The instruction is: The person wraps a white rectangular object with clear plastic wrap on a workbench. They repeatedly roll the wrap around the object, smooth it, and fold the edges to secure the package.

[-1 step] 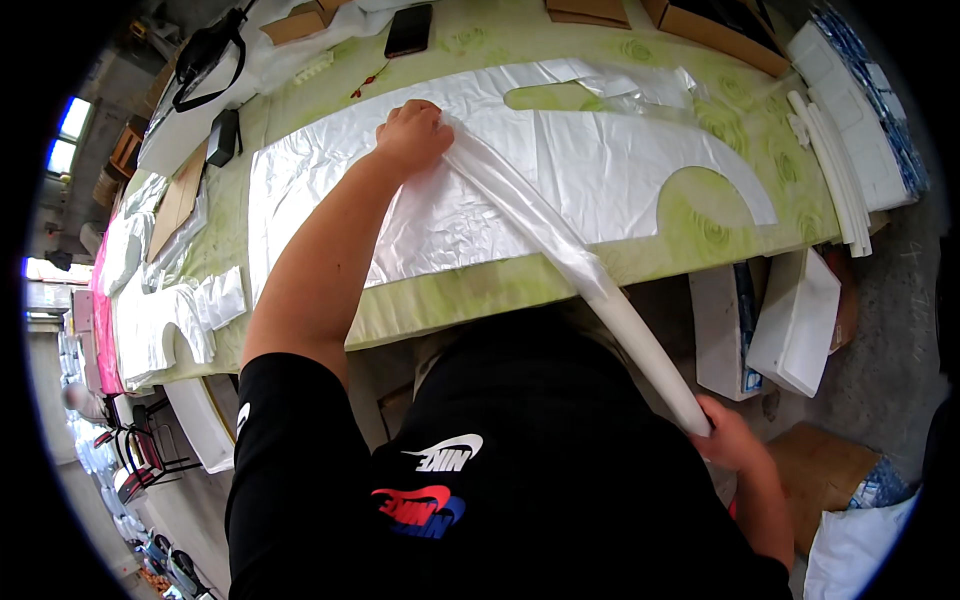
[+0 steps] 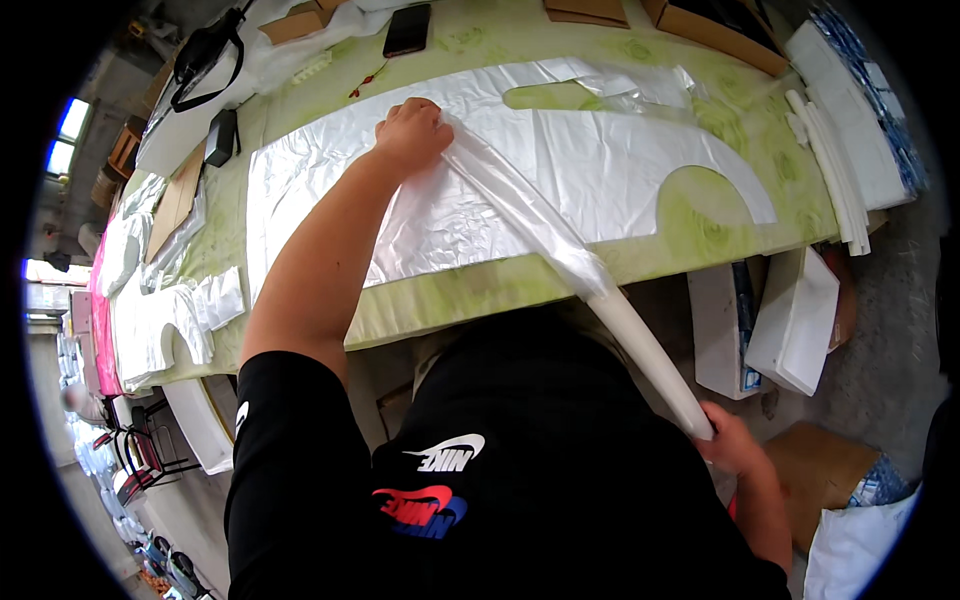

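Note:
A thin, wrinkled white plastic sheet (image 2: pixel 330 190) lies flat on the table, with a curved cut-out near its right end and a slot along its far side. Above it my left hand (image 2: pixel 413 135) is closed on the upper end of a clear plastic sleeve (image 2: pixel 520 210). The sleeve runs slantwise over the sheet and past the table's near edge, around or against a long white roll (image 2: pixel 650 350). At the roll's lower end, beside my body, my right hand (image 2: pixel 728 440) grips it. What the roll is made of, I cannot tell.
A green floral cloth covers the table (image 2: pixel 450 300). Along the far side lie a dark phone (image 2: pixel 407 30), a black bag (image 2: pixel 208 60) and cardboard boxes (image 2: pixel 720 35). More white plastic pieces (image 2: pixel 170 325) are at the left. Foam boxes (image 2: pixel 795 320) stand below at the right.
My right hand and the lower end of the white roll have shifted slightly right and down. The left hand stays almost where it was.

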The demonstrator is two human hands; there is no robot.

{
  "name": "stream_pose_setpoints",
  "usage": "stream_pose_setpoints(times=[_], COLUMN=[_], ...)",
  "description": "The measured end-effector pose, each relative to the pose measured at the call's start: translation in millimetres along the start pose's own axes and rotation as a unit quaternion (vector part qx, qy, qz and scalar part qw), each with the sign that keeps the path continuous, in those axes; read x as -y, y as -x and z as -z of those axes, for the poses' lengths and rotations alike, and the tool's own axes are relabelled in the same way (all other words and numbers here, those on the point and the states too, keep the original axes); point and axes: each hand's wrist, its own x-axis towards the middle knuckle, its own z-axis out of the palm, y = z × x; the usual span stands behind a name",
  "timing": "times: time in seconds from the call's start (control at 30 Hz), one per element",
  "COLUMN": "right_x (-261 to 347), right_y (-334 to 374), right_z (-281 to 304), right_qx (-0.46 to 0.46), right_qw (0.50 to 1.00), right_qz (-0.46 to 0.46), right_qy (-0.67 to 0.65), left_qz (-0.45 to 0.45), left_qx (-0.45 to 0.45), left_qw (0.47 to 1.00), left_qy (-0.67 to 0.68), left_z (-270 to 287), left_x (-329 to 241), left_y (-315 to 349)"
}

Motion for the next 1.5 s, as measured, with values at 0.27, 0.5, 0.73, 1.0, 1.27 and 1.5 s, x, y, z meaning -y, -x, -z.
stream_pose_setpoints(times=[0.27,0.5,0.73,1.0,1.27,1.5], right_x=[-62,92,213,220,213,224], right_y=[6,-82,-180,-222,-173,-192], right_z=[-10,19,45,85,-11,-43], right_qx=[-0.106,-0.189,-0.227,-0.353,-0.237,-0.224], right_qw=[0.98,0.943,0.845,0.85,0.705,0.736], right_qz=[0.01,0.275,0.408,0.266,0.59,0.603], right_qy=[-0.168,-0.008,0.262,0.286,0.315,0.212], left_qz=[-0.151,-0.4,-0.425,-0.422,-0.402,-0.268], left_qx=[-0.289,-0.004,0.008,0.029,0.021,-0.118], left_qw=[0.933,0.911,0.898,0.901,0.892,0.926], left_qy=[0.155,0.1,0.114,0.097,0.207,0.237], left_z=[-26,-24,-10,-8,-9,-29], left_x=[-10,-97,-79,-77,-73,-68], left_y=[23,159,182,186,185,188])
